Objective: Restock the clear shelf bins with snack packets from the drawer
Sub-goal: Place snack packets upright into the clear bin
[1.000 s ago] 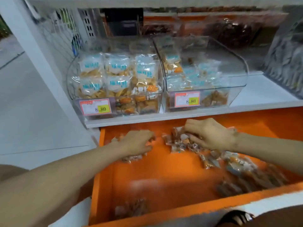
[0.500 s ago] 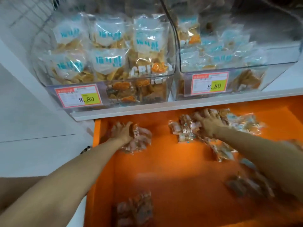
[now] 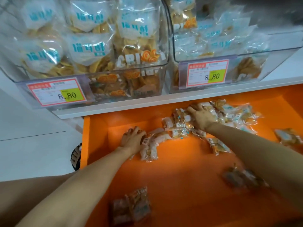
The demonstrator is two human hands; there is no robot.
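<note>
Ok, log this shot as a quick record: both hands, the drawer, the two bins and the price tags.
left hand: rests on a small bunch of packets at the drawer's left; grip unclear
right hand: fingers spread over the back pile
drawer: orange, open, loose packets scattered inside
left bin: stacked above its front lip
right bin: partly filled
price tags: 8.80 on both bins
</note>
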